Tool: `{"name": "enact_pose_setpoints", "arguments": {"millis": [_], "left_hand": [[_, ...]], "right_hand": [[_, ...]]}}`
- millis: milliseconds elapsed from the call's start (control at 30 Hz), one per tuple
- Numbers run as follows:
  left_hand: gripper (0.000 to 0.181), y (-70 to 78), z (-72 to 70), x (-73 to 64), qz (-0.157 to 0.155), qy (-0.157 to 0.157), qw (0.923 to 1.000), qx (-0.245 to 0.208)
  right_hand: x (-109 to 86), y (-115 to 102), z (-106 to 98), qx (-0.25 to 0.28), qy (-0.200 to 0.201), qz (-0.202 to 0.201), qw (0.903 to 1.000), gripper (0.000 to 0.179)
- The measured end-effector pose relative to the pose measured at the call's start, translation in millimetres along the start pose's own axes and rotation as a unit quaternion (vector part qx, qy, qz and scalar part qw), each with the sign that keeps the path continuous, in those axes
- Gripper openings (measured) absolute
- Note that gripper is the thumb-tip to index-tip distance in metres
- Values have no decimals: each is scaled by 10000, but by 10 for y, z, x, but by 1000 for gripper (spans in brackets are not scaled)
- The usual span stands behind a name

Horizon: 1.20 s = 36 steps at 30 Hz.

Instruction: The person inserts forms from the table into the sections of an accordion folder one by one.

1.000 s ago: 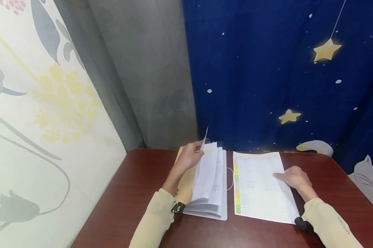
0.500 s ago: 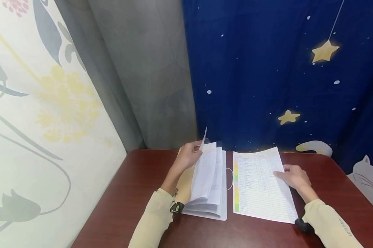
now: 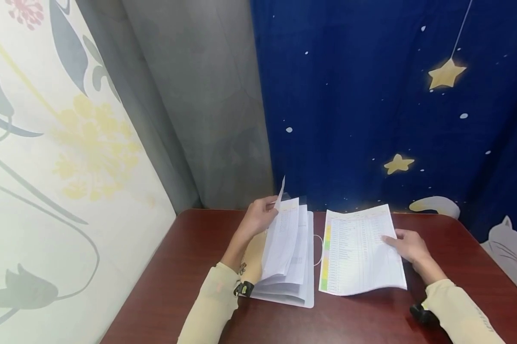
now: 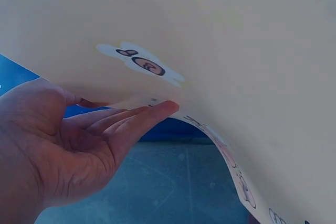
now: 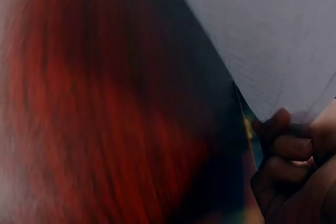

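Observation:
A folder [image 3: 311, 267] with a beige cover [image 4: 220, 40] lies spread on the table, its white leaves fanned and partly raised. My left hand [image 3: 260, 216] pinches the lifted cover and leaves near their top edge; in the left wrist view, cartoon prints show on the beige side and the fingers [image 4: 131, 127] lie along its edge. To the folder's right, a printed sheet [image 3: 361, 253] with a colored strip down its left side is raised off the table and slightly curved. My right hand [image 3: 410, 246] pinches its right edge, thumb on the printed face, fingers curled behind in the right wrist view.
A dark red wooden table [image 3: 176, 267] lies under everything. A thin white elastic loop [image 3: 319, 250] sticks out from the folder's right side. Behind the table hang a grey curtain and a blue curtain [image 3: 348, 119] with stars; a patterned white panel [image 3: 82, 191] stands at left.
The printed sheet's lower edge has come up off the table, and the sheet has shifted slightly left, held by my right hand. My left hand keeps its hold on the folder.

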<state>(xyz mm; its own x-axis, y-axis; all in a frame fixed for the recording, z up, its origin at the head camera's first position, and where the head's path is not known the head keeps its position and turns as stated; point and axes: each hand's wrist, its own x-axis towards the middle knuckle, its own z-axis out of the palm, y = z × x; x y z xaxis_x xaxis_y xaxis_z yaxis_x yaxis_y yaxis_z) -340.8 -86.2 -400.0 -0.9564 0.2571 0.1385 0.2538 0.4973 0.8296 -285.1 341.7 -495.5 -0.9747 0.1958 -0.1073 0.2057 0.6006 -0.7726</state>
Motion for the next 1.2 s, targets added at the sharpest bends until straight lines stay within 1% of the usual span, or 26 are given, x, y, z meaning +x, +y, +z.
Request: {"name": "enact_pose_setpoints", "arguments": {"millis": [100,200,500,633,767,900,1000,1200], "left_hand": [[51,-3,-10,4,6,36,10000,21],[51,-6,-30,7,28,58,10000,37],[51,-18,-45,20,87,88,9999,47],[51,-18,-47,20,29,92,10000,22],[51,-16,-59,18,-21,81,10000,-13],[51,-14,-73,21,7,116,9999,3],[51,-25,-74,34,16,146,9999,23],[50,-31,-68,37,-125,69,9998,-136]], "right_hand": [[12,17,0,711,-191,260,9969,62],[13,24,19,1024,-237,358,9938,63],[-36,-51,128,1177,-251,265,9924,71],[-39,-99,174,1160,-257,184,9927,70],[-54,-147,198,1223,-145,42,9924,66],[-70,-175,182,1305,-20,-102,9914,63],[-81,-180,144,1409,-16,-193,9898,63],[-89,-156,52,1620,-24,-242,9865,69]]}}
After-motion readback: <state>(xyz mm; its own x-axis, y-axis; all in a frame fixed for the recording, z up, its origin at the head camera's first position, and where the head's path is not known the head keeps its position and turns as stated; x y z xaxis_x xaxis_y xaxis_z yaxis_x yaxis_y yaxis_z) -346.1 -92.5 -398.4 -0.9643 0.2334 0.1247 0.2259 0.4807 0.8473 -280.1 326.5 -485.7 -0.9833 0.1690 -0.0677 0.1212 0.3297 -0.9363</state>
